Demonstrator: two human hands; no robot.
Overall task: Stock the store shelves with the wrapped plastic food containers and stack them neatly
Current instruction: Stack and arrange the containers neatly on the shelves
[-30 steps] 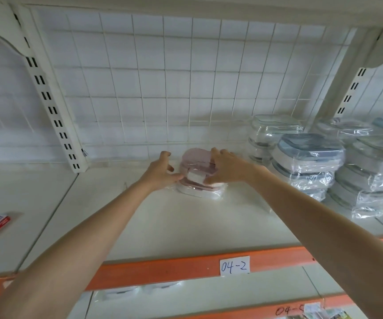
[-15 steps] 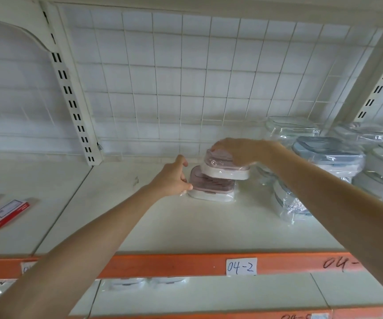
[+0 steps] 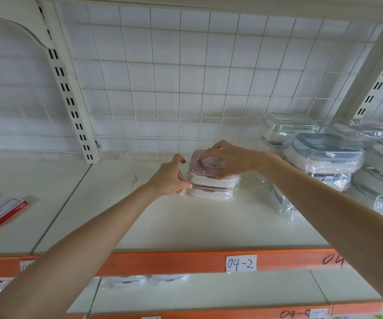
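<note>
Two pink-lidded wrapped containers [image 3: 211, 180] stacked mid-shelf [image 3: 186, 222]. Right hand [image 3: 229, 161] grips top one, hiding its right half. Left hand [image 3: 171, 178] fingers curled against stack's left side; fingertips hidden, grasp unclear.

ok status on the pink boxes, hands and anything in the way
Right hand grips top pink box, set on the lower pink box. Left hand steadies the side. Nothing in the way.

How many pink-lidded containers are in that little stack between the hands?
2: the lower pink-lidded container sits on the shelf, the upper pink-lidded container rests on it, between the left hand and right hand.
</note>
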